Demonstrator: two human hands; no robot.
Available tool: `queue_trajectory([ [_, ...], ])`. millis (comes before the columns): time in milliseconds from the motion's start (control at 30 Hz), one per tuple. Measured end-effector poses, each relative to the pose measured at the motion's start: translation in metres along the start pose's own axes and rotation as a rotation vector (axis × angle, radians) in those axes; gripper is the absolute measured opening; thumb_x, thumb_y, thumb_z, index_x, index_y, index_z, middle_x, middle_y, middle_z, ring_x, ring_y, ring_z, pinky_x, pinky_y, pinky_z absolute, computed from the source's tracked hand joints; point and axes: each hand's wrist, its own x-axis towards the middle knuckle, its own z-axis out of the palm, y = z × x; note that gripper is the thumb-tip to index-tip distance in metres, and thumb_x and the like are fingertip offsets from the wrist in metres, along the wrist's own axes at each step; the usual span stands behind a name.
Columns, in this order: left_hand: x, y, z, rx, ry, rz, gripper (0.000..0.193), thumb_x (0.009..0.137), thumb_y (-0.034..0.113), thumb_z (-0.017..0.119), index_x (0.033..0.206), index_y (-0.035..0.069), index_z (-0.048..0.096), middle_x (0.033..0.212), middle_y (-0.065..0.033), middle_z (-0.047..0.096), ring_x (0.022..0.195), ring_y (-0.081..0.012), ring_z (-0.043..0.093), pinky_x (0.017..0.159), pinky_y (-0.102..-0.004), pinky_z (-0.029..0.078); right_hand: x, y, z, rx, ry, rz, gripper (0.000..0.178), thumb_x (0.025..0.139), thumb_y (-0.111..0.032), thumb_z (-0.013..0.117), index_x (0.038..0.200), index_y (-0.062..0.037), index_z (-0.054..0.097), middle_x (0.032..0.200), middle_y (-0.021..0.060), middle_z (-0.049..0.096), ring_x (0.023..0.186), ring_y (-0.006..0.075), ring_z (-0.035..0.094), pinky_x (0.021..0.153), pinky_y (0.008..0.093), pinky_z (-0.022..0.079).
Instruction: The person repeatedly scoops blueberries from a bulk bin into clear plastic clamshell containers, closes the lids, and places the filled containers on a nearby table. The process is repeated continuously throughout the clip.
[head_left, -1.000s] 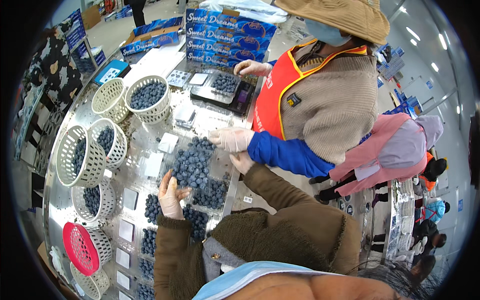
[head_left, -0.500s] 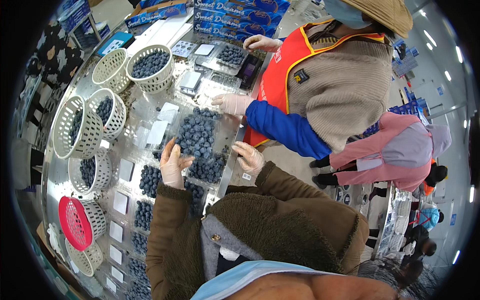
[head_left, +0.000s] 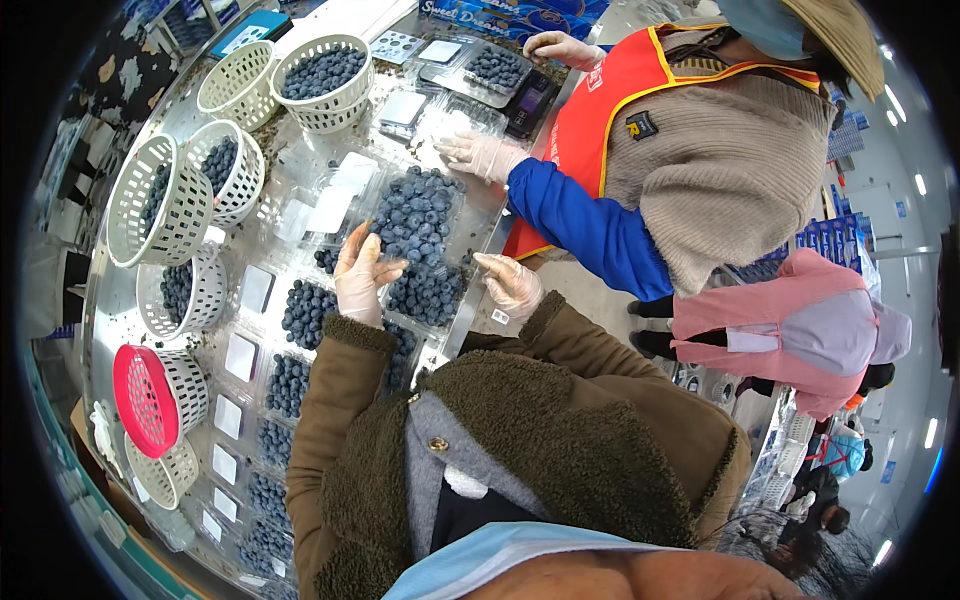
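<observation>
A clear plastic punnet heaped with blueberries (head_left: 415, 215) lies in front of me, with another filled punnet (head_left: 425, 293) against its near side. My left hand (head_left: 362, 275), in a pale glove, is at the left edge of the heaped punnet, fingers spread and nothing in them. Beside the right edge of the nearer punnet is my right hand (head_left: 512, 287), also gloved. Its fingers are loosely bent and apart, and I see nothing held. A co-worker's gloved hand (head_left: 485, 157) rests near the far right corner of the heaped punnet.
Rows of filled blueberry punnets (head_left: 288, 385) with white labels line the near left. White baskets (head_left: 232, 180), some holding blueberries, stand along the far left beside a red basket (head_left: 146, 400). A scale (head_left: 530, 103) bears a punnet at the back. The co-worker in a red apron (head_left: 625, 95) stands at right.
The whole view has shifted, so the table appears higher in the picture. My right hand has drawn slightly nearer to me along the punnets' side. My left hand keeps its place and spread.
</observation>
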Motion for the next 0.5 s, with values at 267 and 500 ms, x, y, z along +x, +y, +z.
queue_trajectory([
  [267,0.003,-0.010,0.011,-0.007,-0.050,-0.050,0.040,0.085,0.017,0.056,0.121,0.003,0.044,0.107,-0.0077,0.054,0.059,-0.0160,0.062,0.047,-0.0203,0.049,0.009,0.004,0.007,0.729,0.119,0.407,0.047,0.088,-0.019,0.052,0.129,-0.0035,0.035,0.103,0.0078,0.053,0.078,0.0135,0.056,0.072,0.0263,0.047],
  [500,-0.003,-0.014,0.007,0.081,-0.119,-0.084,0.040,0.086,0.020,0.055,0.122,0.006,0.045,0.106,-0.0068,0.053,0.062,-0.0167,0.063,0.051,-0.0210,0.050,0.037,-0.004,0.002,0.802,0.126,0.564,0.058,0.090,-0.022,0.047,0.136,-0.0036,0.017,0.103,0.0126,0.052,0.066,0.0127,0.058,0.055,0.0213,0.047],
])
